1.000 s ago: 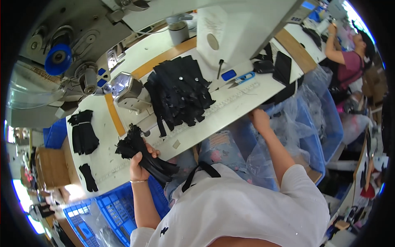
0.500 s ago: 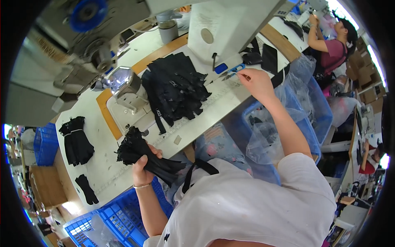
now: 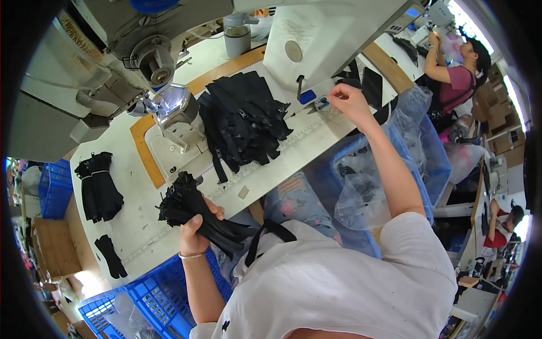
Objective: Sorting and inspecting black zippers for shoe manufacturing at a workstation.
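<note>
A bundle of black zippers [image 3: 206, 220] is gripped in my left hand [image 3: 195, 234], its fanned ends up over the table edge and its tails hanging toward my lap. My right hand [image 3: 351, 104] is raised at the far right of the table, thumb and fingers pinched together; whatever lies between them is too small to make out. Just beside those fingertips, blue-handled thread snips [image 3: 322, 104] lie on the table. Between my hands spreads a large pile of black zippers [image 3: 243, 121]. At the left lie a tied zipper bundle [image 3: 100, 192] and a smaller black bundle [image 3: 111, 257].
A sewing machine [image 3: 296, 48] stands over the white table [image 3: 226, 195]. A dark phone [image 3: 372, 87] lies beyond my right hand. Blue crates [image 3: 164, 299] and plastic-lined blue bins [image 3: 361, 217] flank me. Another person [image 3: 460, 79] works at the upper right.
My right hand has lifted slightly away from the snips, which stay on the table. My left hand keeps its hold on the zipper bundle. The whole view has shifted a little.
</note>
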A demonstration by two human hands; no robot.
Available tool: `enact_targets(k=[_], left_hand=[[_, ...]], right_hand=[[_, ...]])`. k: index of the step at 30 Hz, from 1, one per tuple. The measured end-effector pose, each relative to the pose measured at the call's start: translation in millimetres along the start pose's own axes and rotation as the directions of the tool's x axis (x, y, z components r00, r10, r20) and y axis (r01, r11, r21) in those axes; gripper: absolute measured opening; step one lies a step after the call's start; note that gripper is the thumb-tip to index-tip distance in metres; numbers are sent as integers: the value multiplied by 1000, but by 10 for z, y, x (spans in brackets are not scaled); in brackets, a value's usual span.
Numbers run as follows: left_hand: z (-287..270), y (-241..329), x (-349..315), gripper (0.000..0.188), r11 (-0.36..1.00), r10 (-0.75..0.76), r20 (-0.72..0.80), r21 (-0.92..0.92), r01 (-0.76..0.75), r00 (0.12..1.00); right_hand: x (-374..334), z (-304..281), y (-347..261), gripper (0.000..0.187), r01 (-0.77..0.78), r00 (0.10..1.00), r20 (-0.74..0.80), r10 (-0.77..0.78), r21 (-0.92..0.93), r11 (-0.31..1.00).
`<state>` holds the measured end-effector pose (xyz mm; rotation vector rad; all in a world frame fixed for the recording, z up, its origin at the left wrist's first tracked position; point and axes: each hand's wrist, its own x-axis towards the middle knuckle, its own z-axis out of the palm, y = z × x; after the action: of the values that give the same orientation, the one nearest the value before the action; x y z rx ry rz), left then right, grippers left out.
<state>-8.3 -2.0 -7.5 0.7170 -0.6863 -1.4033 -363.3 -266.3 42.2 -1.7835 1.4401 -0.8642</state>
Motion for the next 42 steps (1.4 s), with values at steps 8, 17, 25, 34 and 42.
enact_targets(k=[8,17,25,34,42], left_hand=[[36,-11,-53,56,996,21,-113,-81,-30,993],[-16,-7,-86,58,991,23,-67,-130,-32,997],[102,70,-72,37,986,-101,-38,129,105,994],[428,87,-40,75,980,-109,194,183,73,975],[315,321,-221,48,976,-133,141,193,104,981]], right_hand=[[106,7,-43,13,-112,991,95,97,158,981],[-198,-58,-73,20,146,976,198,-84,-325,934],[-396,178,-39,15,179,983,102,-151,-363,914],[-1275,1150,-1352,10,260,812,494,-312,172,950],[-1346,1463,-1431,21,322,787,492,-371,186,928]])
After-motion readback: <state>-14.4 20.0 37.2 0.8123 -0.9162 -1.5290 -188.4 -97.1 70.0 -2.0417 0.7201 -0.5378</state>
